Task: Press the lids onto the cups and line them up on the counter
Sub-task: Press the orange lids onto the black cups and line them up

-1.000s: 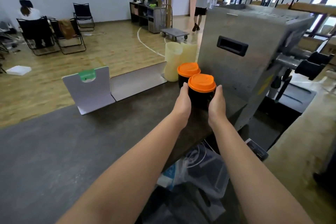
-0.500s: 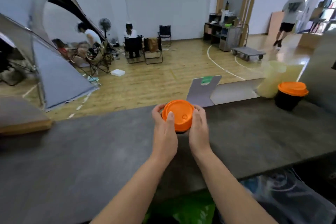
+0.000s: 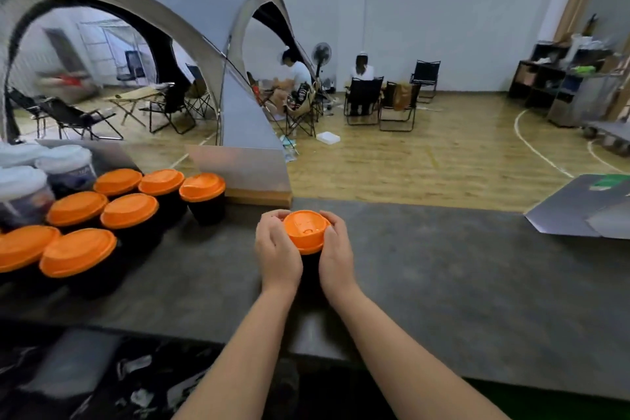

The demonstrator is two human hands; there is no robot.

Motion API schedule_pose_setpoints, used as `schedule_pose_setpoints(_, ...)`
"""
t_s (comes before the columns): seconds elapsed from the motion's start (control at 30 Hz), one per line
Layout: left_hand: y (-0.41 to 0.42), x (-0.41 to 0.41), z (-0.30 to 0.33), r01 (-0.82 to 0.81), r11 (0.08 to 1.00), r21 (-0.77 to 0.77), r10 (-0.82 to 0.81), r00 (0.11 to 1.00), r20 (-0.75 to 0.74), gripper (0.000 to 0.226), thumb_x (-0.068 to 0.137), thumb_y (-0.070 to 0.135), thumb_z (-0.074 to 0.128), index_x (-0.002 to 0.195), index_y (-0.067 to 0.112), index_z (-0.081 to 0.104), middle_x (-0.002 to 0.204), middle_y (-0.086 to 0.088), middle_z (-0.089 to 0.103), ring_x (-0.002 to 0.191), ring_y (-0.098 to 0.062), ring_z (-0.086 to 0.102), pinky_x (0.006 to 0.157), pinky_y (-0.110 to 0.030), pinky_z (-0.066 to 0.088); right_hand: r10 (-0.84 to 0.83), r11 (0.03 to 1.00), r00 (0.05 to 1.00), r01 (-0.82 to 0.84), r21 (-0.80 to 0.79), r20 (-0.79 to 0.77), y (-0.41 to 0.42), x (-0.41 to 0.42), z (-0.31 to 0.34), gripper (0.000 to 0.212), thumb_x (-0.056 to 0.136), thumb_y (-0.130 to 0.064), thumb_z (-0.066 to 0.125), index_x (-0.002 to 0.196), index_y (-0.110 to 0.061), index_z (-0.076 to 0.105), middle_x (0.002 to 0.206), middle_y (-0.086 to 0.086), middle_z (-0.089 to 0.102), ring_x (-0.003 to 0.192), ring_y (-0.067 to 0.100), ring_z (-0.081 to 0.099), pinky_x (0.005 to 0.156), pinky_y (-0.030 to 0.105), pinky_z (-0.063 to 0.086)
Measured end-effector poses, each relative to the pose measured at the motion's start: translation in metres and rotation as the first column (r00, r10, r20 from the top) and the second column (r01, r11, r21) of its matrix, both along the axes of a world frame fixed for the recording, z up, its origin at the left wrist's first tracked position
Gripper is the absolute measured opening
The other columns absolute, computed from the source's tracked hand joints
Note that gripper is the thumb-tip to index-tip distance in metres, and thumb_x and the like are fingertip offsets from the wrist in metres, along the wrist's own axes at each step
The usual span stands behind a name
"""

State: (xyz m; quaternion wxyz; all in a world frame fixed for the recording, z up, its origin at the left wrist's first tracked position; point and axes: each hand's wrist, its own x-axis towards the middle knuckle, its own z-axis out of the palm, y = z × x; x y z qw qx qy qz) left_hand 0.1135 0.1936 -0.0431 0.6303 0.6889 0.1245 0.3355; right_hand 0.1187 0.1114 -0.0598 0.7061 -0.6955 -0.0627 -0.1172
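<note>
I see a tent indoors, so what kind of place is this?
Probably a sports hall used as a work space: court lines on the wooden floor, a tent, folding chairs, and a counter of lidded cups.

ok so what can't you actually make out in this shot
- Held cup, head view: the left hand and right hand cover its sides, so whether the orange lid is fully seated cannot be told.
- Lidded cups at left: the frame edge cuts the row, so the count is unknown.
- White-topped cups behind them: blurred, labels unreadable.
</note>
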Motion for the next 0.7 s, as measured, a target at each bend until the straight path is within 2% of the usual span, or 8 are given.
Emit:
schedule_pose_setpoints(0.07, 0.023, 0.004, -0.009, -0.063, 0.997, 0.04, 0.063, 0.998, 0.004, 0.041, 0.093, 0.039, 0.027, 0.091, 0.018, 0.063, 0.096, -0.003, 0.063, 0.093, -0.02, 0.059, 0.088, -0.041, 0.049, -0.017, 1.0, 1.0, 0.017, -0.018, -0.01, 0.015, 0.005, -0.005, 0.021, 0.101, -0.028, 0.039, 0.117, -0.028, 0.052, 0.107, -0.015, 0.059, 0.104, 0.012, 0.058, 0.091, 0.025, 0.046)
schedule_pose_setpoints(0.13, 0.04, 0.005, -0.013, -0.092, 0.994, 0.064, 0.091, 0.996, 0.013, 0.045, 0.094, 0.042, 0.027, 0.088, 0.02, 0.066, 0.096, -0.002, 0.066, 0.094, -0.019, 0.06, 0.09, -0.042, 0.049, -0.046, 0.998, 0.999, 0.046, -0.032, -0.005, 0.027, 0.008, -0.005, 0.029, 0.091, -0.038, 0.038, 0.114, -0.028, 0.054, 0.102, -0.015, 0.061, 0.1, 0.011, 0.059, 0.088, 0.027, 0.047)
schedule_pose_setpoints(0.2, 0.049, 0.001, -0.012, -0.03, 0.998, 0.063, 0.03, 1.0, 0.001, 0.044, 0.097, 0.038, 0.029, 0.094, 0.022, 0.07, 0.101, 0.003, 0.067, 0.098, -0.015, 0.061, 0.091, -0.036, 0.049, -0.075, 0.997, 0.997, 0.075, -0.019, -0.005, 0.039, 0.007, -0.003, 0.033, 0.087, -0.038, 0.035, 0.111, -0.025, 0.053, 0.098, -0.013, 0.06, 0.094, 0.013, 0.058, 0.08, 0.023, 0.046)
schedule_pose_setpoints(0.27, 0.052, -0.002, -0.015, 0.078, 0.995, 0.069, -0.076, 0.997, -0.025, 0.044, 0.097, 0.037, 0.029, 0.108, 0.024, 0.069, 0.108, 0.008, 0.066, 0.104, -0.009, 0.06, 0.09, -0.022, 0.046, -0.111, 0.993, 0.994, 0.112, -0.026, 0.015, 0.049, 0.004, -0.003, 0.032, 0.087, -0.037, 0.031, 0.111, -0.027, 0.05, 0.097, -0.012, 0.058, 0.092, 0.014, 0.056, 0.073, 0.018, 0.042)
schedule_pose_setpoints(0.37, 0.053, -0.004, -0.021, 0.179, 0.982, 0.055, -0.179, 0.984, -0.004, 0.046, 0.098, 0.041, 0.024, 0.119, 0.026, 0.063, 0.113, 0.011, 0.064, 0.103, 0.006, 0.058, 0.086, -0.01, 0.044, -0.108, 0.989, 0.992, 0.114, -0.092, 0.07, 0.053, 0.002, -0.008, 0.033, 0.09, -0.037, 0.028, 0.114, -0.038, 0.049, 0.105, -0.019, 0.056, 0.097, 0.003, 0.056, 0.079, 0.016, 0.043)
schedule_pose_setpoints(0.43, 0.053, -0.005, -0.022, 0.234, 0.972, 0.018, -0.235, 0.972, 0.028, 0.039, 0.101, 0.034, 0.025, 0.12, 0.023, 0.058, 0.111, 0.013, 0.061, 0.099, 0.015, 0.055, 0.082, -0.003, 0.04, -0.095, 0.983, 0.991, 0.109, -0.148, 0.096, 0.049, 0.005, -0.011, 0.033, 0.091, -0.037, 0.028, 0.114, -0.042, 0.051, 0.106, -0.027, 0.056, 0.099, -0.003, 0.056, 0.083, 0.018, 0.045)
schedule_pose_setpoints(0.6, 0.059, 0.0, -0.029, 0.343, 0.939, 0.026, -0.344, 0.938, 0.037, 0.042, 0.097, 0.038, 0.022, 0.123, 0.022, 0.051, 0.111, 0.014, 0.056, 0.096, 0.017, 0.053, 0.08, -0.001, 0.039, -0.09, 0.968, 0.985, 0.122, -0.22, 0.15, 0.043, 0.011, -0.016, 0.034, 0.09, -0.053, 0.025, 0.111, -0.047, 0.052, 0.107, -0.027, 0.06, 0.1, -0.003, 0.058, 0.083, 0.015, 0.045)
schedule_pose_setpoints(0.7, 0.061, 0.002, -0.034, 0.345, 0.938, 0.04, -0.346, 0.938, 0.035, 0.041, 0.098, 0.04, 0.021, 0.123, 0.026, 0.051, 0.112, 0.012, 0.058, 0.102, 0.009, 0.055, 0.083, -0.006, 0.042, -0.079, 0.973, 0.98, 0.115, -0.2, 0.181, 0.045, 0.009, -0.014, 0.041, 0.09, -0.056, 0.023, 0.116, -0.04, 0.051, 0.111, -0.02, 0.06, 0.1, -0.004, 0.058, 0.081, 0.01, 0.044)
